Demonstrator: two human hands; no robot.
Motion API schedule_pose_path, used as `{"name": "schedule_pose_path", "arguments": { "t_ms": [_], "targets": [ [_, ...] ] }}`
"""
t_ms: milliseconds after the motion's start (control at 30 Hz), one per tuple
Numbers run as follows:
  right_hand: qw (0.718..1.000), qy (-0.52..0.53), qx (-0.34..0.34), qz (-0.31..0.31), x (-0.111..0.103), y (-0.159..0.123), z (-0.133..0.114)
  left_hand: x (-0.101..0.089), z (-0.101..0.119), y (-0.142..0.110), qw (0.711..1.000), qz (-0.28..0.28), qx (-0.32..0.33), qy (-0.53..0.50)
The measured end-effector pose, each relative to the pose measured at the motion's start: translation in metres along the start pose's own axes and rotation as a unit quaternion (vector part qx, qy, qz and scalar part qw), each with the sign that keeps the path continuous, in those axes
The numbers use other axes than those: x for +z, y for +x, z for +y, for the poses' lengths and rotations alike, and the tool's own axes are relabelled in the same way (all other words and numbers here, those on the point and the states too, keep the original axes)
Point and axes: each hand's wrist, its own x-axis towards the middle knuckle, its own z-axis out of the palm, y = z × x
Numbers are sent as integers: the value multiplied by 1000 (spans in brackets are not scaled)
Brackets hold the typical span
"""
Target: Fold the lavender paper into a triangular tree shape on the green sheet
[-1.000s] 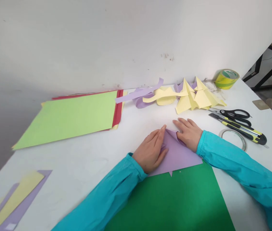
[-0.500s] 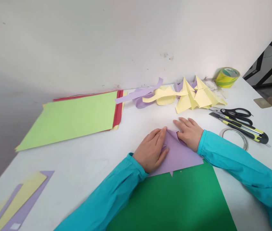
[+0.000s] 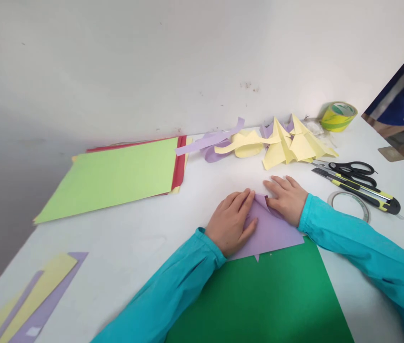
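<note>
A sheet of purple paper (image 3: pixel 273 234), folded, lies over the far edge of a green sheet (image 3: pixel 266 300). My left hand (image 3: pixel 231 224) rests on its left side, fingers together and pinching at the top point, thumb lying on the paper. At the far right side of the fold is my right hand (image 3: pixel 287 197); its fingers are stretched out and spread on the table, while its thumb sits against a raised, curled flap. What lies beneath the left palm is hidden.
Behind the hands stand yellow folded paper shapes (image 3: pixel 293 143) and paper strips (image 3: pixel 211 138). To the right are scissors (image 3: pixel 355 169), a utility knife (image 3: pixel 362 190) and tape rolls (image 3: pixel 339 116). Left lie a light green sheet (image 3: pixel 112 178) on a stack and yellow and purple pieces (image 3: pixel 52 276).
The view has shifted slightly. Both hands sit a little farther right, with the paper's top point and curled flap. Blue and white cloth now shows at the far right edge.
</note>
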Motion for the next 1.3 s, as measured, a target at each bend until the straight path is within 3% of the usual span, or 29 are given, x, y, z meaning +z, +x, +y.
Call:
{"name": "schedule_pose_path", "arguments": {
  "t_ms": [233, 667, 1300],
  "targets": [
    [1000, 9, 12, -23, -6, -3, 1, 0, 2, 0, 1000, 2, 5, 15],
    [1000, 6, 9, -19, -9, -4, -1, 3, 2, -1, 997, -13, 72, -15],
    [997, -8, 14, -81, -21, -7, 8, 0, 2, 2, 997, -42, 59, -10]
  ]
}}
